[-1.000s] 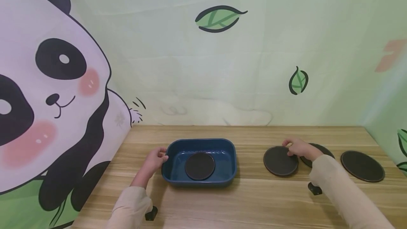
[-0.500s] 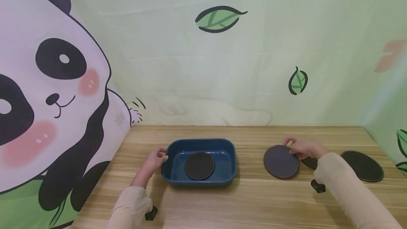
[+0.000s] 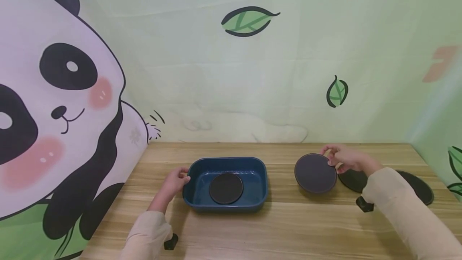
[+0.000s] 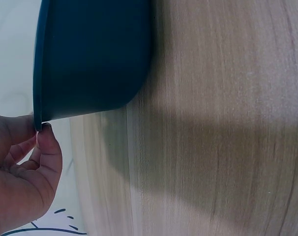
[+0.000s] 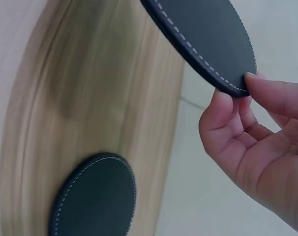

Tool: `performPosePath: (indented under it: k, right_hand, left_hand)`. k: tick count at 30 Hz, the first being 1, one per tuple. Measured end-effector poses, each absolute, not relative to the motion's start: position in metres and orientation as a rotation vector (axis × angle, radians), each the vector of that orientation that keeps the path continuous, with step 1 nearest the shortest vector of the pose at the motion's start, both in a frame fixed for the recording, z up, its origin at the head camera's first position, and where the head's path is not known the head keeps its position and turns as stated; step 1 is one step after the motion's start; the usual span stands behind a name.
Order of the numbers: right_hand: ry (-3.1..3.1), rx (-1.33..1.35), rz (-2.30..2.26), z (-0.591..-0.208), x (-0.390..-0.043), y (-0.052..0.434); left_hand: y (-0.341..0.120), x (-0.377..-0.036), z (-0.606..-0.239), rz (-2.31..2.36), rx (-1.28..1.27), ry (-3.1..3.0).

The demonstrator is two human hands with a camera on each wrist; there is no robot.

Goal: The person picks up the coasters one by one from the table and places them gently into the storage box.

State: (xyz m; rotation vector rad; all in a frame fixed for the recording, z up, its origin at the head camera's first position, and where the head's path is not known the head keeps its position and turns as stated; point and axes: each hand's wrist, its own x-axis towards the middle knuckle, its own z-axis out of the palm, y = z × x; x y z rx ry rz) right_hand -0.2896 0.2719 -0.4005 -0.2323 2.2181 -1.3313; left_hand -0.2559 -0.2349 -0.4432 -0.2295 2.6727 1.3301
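Note:
My left hand (image 3: 175, 180) pinches the left rim of a dark blue rectangular basin (image 3: 225, 208), thumb and fingertips either side of the edge in the left wrist view. One round black coaster (image 3: 226, 188) lies flat inside the basin. To the right, my right hand (image 3: 350, 159) pinches another round coaster (image 3: 315, 173) by its edge, raised above the table and tilted. The right wrist view shows white stitching around that held coaster (image 5: 213, 37), with the thumb on top and fingers beneath.
Two more coasters lie on the wooden table (image 3: 288, 232) at the right: one coaster (image 3: 353, 179) beside my right hand, the other coaster (image 3: 418, 187) partly hidden by the sleeve. A printed panda backdrop (image 3: 231, 71) rises behind the table's far edge.
My right hand has taken hold of the coaster by its edge, lifted it off the table and tilted it. The left hand and basin stay put.

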Motion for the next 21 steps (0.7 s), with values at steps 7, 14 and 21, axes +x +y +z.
performPosePath:
  k: [7, 14, 21]
  right_hand:
    - [2.126, -0.376, -1.469, -0.391, -0.292, 0.266]
    - [2.108, -0.274, -1.577, -0.377, -0.289, 0.24]
    - [2.025, -0.281, -1.693, -0.372, -0.287, 0.215]
  left_hand:
    - [-0.236, -0.256, -0.443, 1.323, -0.23, 2.668]
    - [-0.235, -0.256, -0.441, 1.313, -0.247, 2.657]
    - [-0.235, -0.256, -0.441, 1.31, -0.235, 2.667]
